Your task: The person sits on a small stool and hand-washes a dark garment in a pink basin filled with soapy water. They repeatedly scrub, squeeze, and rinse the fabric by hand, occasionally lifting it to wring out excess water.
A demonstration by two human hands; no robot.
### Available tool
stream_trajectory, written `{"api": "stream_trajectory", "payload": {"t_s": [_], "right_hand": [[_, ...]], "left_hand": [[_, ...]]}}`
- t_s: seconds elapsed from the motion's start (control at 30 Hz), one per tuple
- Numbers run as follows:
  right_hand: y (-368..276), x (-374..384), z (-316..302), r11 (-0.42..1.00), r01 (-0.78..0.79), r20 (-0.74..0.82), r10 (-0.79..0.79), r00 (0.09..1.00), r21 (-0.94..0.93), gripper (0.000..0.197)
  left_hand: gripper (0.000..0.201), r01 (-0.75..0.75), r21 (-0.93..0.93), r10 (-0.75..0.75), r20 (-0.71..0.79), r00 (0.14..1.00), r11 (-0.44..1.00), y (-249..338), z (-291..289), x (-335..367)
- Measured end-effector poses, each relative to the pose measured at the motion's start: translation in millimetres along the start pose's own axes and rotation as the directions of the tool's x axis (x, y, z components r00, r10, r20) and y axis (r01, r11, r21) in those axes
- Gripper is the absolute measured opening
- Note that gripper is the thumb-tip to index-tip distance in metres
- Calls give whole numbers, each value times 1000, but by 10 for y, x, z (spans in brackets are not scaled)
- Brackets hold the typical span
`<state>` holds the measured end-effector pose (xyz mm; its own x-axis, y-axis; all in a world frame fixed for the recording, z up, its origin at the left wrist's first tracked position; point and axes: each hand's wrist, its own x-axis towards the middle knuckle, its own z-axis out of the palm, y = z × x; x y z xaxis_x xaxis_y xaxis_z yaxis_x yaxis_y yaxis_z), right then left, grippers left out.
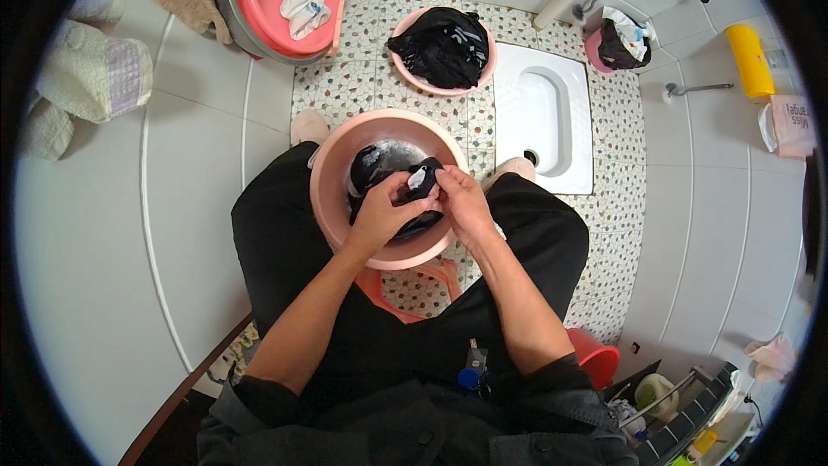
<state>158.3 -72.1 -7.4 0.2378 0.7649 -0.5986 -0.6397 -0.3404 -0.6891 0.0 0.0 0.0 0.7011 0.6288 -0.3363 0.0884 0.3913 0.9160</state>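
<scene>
Between my knees stands a pink basin point(328, 198) holding soapy water and dark wet cloth point(369, 168). Over it, both hands grip one black piece of fabric point(429, 174) with a small white patch, perhaps foam or lining; its exact kind is hard to make out. My left hand point(392, 211) is closed around its lower left side, fingers curled. My right hand point(461, 198) pinches its right edge between thumb and fingers. The two hands nearly meet at the fingertips. White suds float at the far side of the basin.
Ahead, a second pink basin point(400, 69) holds black clothes point(444, 47). To its right is a white squat toilet point(509, 121) set in the pebble-patterned floor. Stacked basins point(259, 0) with a white cloth stand far left. A small bin point(597, 53) sits far right, a red bucket point(595, 358) near right.
</scene>
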Motion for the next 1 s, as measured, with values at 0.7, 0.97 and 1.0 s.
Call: {"api": "stream_trajectory", "payload": {"t_s": [0.7,0.97,1.0], "right_hand": [[-65,32,4,998,-29,-22,31,999,62,21],[-129,55,-13,991,55,-124,-71,990,-126,16],[-109,58,-25,984,93,-146,-116,983,-153,16]], "left_hand": [[9,64,-277,-164,-356,920,959,-27,-212,59],[10,94,-382,-229,-326,917,920,-58,-288,66],[10,111,-433,-267,-320,909,895,-31,-262,68]]}}
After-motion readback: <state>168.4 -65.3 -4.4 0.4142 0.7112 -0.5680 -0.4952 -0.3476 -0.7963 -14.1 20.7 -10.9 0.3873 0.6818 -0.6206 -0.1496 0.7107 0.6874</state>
